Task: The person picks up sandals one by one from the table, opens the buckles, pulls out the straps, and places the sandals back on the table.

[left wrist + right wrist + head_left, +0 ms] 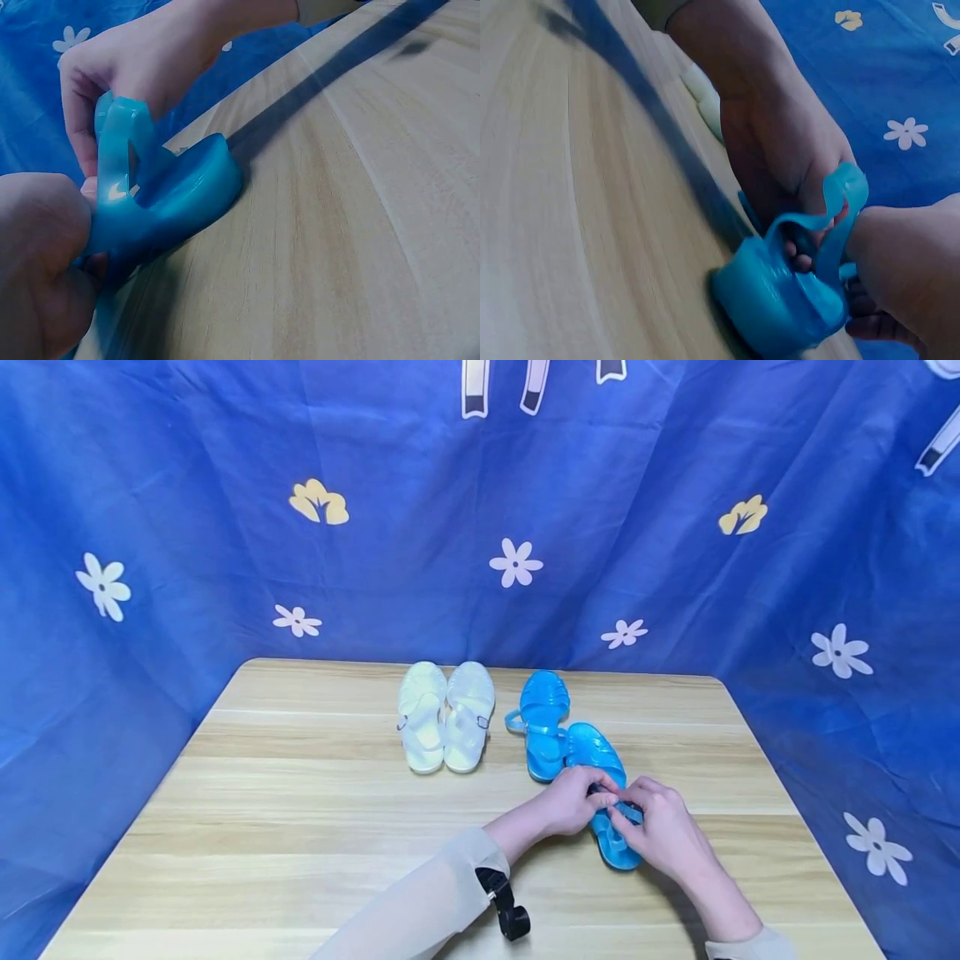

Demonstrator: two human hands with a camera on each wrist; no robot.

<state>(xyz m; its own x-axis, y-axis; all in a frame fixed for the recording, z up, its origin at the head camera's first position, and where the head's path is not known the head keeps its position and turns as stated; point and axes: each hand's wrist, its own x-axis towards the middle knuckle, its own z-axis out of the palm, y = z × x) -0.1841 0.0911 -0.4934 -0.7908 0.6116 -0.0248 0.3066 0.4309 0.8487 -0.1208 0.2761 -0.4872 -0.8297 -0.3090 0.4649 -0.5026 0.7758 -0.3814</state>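
Note:
A blue jelly sandal (pixel 618 852) lies angled on the table, toe away from me, between my two hands. My left hand (pixel 573 802) comes from its left side and pinches the sandal by its ankle strap. From the other side my right hand (pixel 663 828) pinches the strap (pixel 632 814) between thumb and fingers. In the left wrist view the strap (pixel 116 150) stands up as a loop above the heel. The right wrist view shows the heel (pixel 769 300) close up. The fingertips partly hide the buckle area.
A second blue sandal (pixel 544 702) lies just beyond, touching or nearly touching the first, its strap sticking out left. Two white sandals, one on the left (pixel 423 693) and one on the right (pixel 470 693), stand side by side on the wooden table (pixel 300 827). A blue patterned cloth (pixel 405 527) hangs behind.

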